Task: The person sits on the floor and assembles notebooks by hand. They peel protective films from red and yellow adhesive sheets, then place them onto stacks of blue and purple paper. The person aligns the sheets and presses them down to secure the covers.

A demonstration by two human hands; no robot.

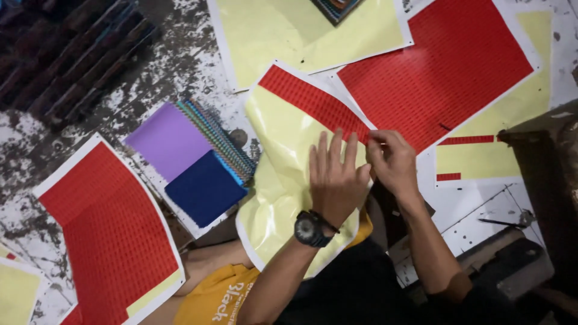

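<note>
A yellow backing sheet [278, 150] with a band of small red stickers [313, 99] along its top edge lies curled in front of me. My left hand [334, 177], wearing a black wristwatch, presses flat on this sheet with fingers spread. My right hand [394, 159] pinches the right end of the red sticker band between thumb and fingers.
A full red sticker sheet [442, 66] lies behind, another red sheet [108, 232] at the left. A stack of coloured fabric swatches [192, 162], purple and dark blue on top, sits between. A bare yellow sheet [289, 30] is at the back. Scissors [512, 221] rest at right.
</note>
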